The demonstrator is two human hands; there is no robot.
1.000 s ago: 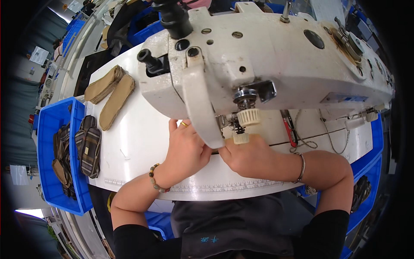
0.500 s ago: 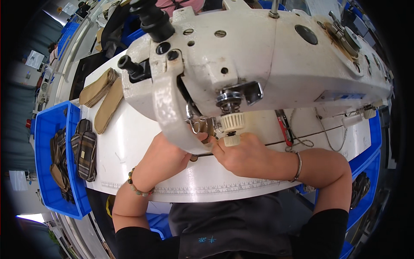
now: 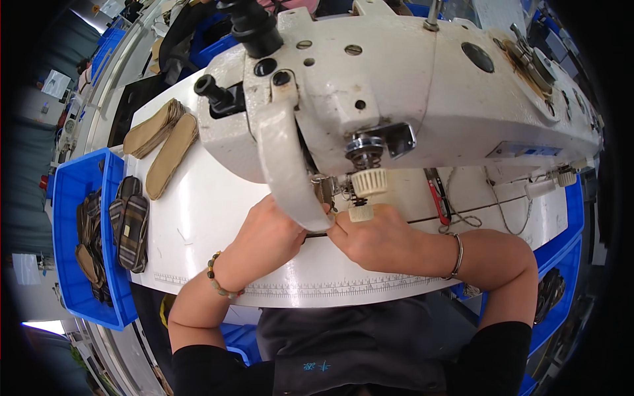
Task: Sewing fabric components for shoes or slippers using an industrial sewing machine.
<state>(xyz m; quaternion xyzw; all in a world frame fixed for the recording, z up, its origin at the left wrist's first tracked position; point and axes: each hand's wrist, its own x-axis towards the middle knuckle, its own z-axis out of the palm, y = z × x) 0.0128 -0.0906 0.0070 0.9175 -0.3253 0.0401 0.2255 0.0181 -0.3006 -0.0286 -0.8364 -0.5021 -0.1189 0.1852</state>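
A white sewing machine (image 3: 456,86) fills the upper middle of the view, its curved pale lever arm (image 3: 281,165) hanging in front of the needle area. Under the needle lies a small brown fabric piece (image 3: 323,190), mostly covered by the machine and my fingers. My left hand (image 3: 269,231) is closed at the near left side of that piece, fingertips partly behind the lever arm. Opposite it, my right hand (image 3: 375,237) pinches at the piece's right edge, just below a cream tension knob (image 3: 360,212).
On the white table (image 3: 205,218), tan insoles (image 3: 172,157) lie at the far left. Striped fabric shoe uppers (image 3: 132,224) rest beside a blue bin (image 3: 119,290) holding more. Red-handled snips (image 3: 437,197) and a loose cord (image 3: 469,218) lie right of the needle.
The view has shifted slightly, so the machine head appears further right. My left hand has moved a little right, and the brown edge beneath it is now hidden. My right hand stays nearly in place.
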